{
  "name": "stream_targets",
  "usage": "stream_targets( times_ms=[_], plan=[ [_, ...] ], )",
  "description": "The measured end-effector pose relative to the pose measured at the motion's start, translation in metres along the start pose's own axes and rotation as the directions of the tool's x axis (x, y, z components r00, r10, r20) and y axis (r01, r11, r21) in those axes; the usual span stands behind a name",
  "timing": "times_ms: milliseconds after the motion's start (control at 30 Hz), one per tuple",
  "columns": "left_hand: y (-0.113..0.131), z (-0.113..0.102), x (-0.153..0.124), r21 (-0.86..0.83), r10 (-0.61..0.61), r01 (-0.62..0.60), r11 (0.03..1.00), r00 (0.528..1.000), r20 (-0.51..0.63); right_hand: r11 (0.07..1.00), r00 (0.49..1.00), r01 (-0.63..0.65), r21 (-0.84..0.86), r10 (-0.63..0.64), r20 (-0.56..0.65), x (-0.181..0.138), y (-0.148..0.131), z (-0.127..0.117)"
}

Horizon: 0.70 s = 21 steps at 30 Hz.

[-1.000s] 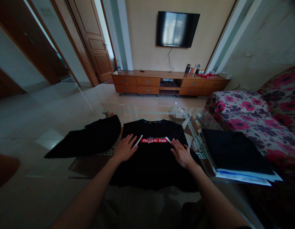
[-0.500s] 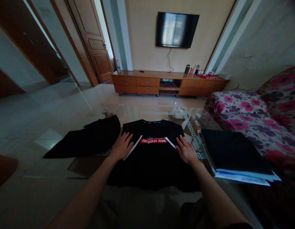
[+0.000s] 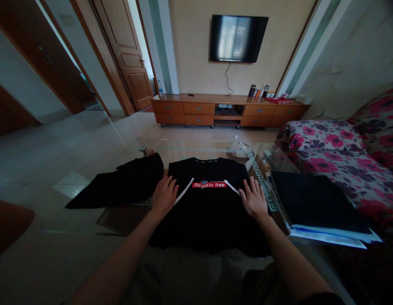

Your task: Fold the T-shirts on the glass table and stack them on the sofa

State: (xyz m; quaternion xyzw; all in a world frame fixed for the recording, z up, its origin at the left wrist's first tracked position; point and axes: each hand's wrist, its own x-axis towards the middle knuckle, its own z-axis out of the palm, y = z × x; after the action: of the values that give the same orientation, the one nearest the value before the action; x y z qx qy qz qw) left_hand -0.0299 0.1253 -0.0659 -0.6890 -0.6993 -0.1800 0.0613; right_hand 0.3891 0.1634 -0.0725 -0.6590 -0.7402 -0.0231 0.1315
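Note:
A black T-shirt (image 3: 212, 220) lies spread on the glass table, its neckline facing away from me. Across its chest runs a red strip reading "Remain free", with a white stripe slanting down on each side. My left hand (image 3: 165, 192) rests flat on the shirt's left side, by the white stripe. On the right side, my right hand (image 3: 254, 197) lies palm down with its fingers spread. Neither hand grips the fabric. The shirt's lower edge reaches the near side of the table, close to my body.
Left of the shirt lies another black garment (image 3: 120, 182). A stack of folded clothes (image 3: 317, 203), black on top, sits to the right. Crumpled white paper (image 3: 239, 148) is near the far edge of the glass table (image 3: 190, 149). A floral sofa (image 3: 330, 148) stands at the right.
My hands stay flat on the shirt, with the right fingers a little farther up. The whole scene has shifted slightly right in view as the camera turned.

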Motion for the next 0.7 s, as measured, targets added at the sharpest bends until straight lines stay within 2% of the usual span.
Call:
stream_targets(
  times_ms=[167, 233, 300, 400, 533, 600, 700],
  plan=[
    [0.002, 0.005, -0.044, 0.015, 0.017, -0.020, 1.000, 0.982, 0.190, 0.999, 0.999, -0.002, -0.045, 0.004, 0.051, -0.039, -0.023, 0.008],
    [0.000, 0.012, -0.053, 0.008, 0.016, -0.018, 1.000, 0.974, 0.225, 0.998, 0.997, -0.033, -0.052, 0.036, 0.061, -0.044, -0.031, 0.014],
    [-0.003, 0.019, -0.048, 0.000, 0.015, -0.015, 1.000, 0.977, 0.214, 0.997, 0.996, -0.059, -0.042, 0.061, 0.059, -0.037, -0.037, 0.019],
    [-0.011, 0.025, -0.019, -0.046, 0.033, -0.025, 0.999, 0.983, 0.179, 0.998, 0.994, -0.055, 0.007, 0.054, 0.099, -0.011, -0.035, 0.016],
    [-0.022, 0.018, 0.014, -0.160, 0.096, -0.073, 0.984, 0.986, 0.137, 0.992, 0.984, -0.032, 0.121, 0.010, 0.178, 0.012, -0.020, 0.002],
    [-0.023, 0.011, 0.009, -0.124, 0.094, -0.081, 0.989, 0.991, 0.098, 0.994, 0.989, -0.042, 0.105, 0.026, 0.148, 0.004, -0.016, -0.002],
    [-0.017, 0.006, -0.019, -0.004, 0.036, -0.036, 0.999, 0.996, 0.080, 0.997, 0.992, -0.073, -0.035, 0.076, 0.104, -0.023, -0.018, 0.003]
  ],
)
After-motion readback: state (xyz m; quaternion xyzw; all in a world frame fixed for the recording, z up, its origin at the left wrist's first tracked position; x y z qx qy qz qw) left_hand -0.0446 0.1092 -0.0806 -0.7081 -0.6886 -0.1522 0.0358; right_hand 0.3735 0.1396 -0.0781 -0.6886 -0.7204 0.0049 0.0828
